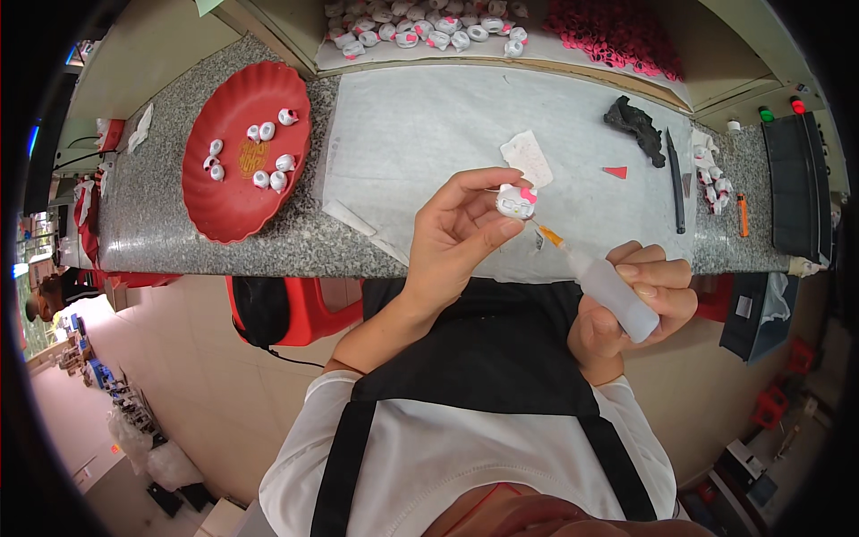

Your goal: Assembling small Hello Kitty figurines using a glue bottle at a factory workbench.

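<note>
Between the thumb and fingers of my left hand (461, 224) is a small white cat-head figure (515, 202) with a pink bow, its face turned toward me. My right hand (640, 300) is wrapped round a translucent squeeze bottle (617, 294) with an orange needle tip (550, 236). The bottle is tilted, and its tip points up and left at the lower right edge of the cat head. Whether the tip touches it I cannot tell. Both hands are above the front edge of the white-covered worktop (403, 134).
A scalloped red tray (201, 170) with several small white heads stands at left. White heads (429, 31) and pink pieces (617, 36) fill the back shelf. A paper scrap (528, 158), a black crumpled lump (635, 128), a black pen-like tool (676, 183) and an orange cutter (743, 215) lie about.
</note>
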Tool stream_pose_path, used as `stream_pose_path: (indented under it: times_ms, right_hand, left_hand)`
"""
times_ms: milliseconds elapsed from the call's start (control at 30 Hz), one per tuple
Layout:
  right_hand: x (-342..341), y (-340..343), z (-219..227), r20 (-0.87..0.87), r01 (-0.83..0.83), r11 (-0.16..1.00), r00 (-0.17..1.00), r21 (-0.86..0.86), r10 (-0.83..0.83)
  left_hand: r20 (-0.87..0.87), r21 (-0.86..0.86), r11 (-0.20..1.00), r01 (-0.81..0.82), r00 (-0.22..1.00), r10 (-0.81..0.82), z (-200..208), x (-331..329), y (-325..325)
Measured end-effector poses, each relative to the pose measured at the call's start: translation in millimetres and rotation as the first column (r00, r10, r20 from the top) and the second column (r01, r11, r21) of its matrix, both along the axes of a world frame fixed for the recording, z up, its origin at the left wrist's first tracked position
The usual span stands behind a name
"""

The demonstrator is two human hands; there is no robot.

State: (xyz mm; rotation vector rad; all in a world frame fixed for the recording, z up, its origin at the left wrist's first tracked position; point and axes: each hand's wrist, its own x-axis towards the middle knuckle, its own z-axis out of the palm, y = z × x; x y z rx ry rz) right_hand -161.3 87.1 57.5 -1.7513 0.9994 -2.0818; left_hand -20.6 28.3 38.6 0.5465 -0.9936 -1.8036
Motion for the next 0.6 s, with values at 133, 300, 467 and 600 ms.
stream_pose_path:
  times_ms: [133, 300, 467, 600]
  right_hand:
    - [-0.1, -0.7, -0.7, 0.0, 0.026, 0.999, 1.0, -0.023, -0.026]
    - [0.2, -1.2, -0.5, 0.001, 0.023, 0.999, 1.0, -0.048, -0.023]
    - [0.3, -0.6, -0.9, -0.005, 0.017, 0.999, 1.0, -0.038, -0.017]
    - [1.6, -0.9, 0.0, -0.004, 0.021, 0.999, 1.0, -0.032, -0.021]
  left_hand:
    - [-0.009, -0.009, 1.0, 0.0, 1.0, 0.0, 0.6, 0.4, 0.9]
    - [0.0, 0.007, 1.0, 0.027, 1.0, -0.027, 0.5, 0.8, 2.0]
    - [0.01, 0.003, 0.998, 0.058, 0.998, -0.058, -1.0, 2.0, 1.4]
    - [0.013, 0.015, 0.998, 0.069, 0.998, -0.069, 0.0, 2.0, 0.8]
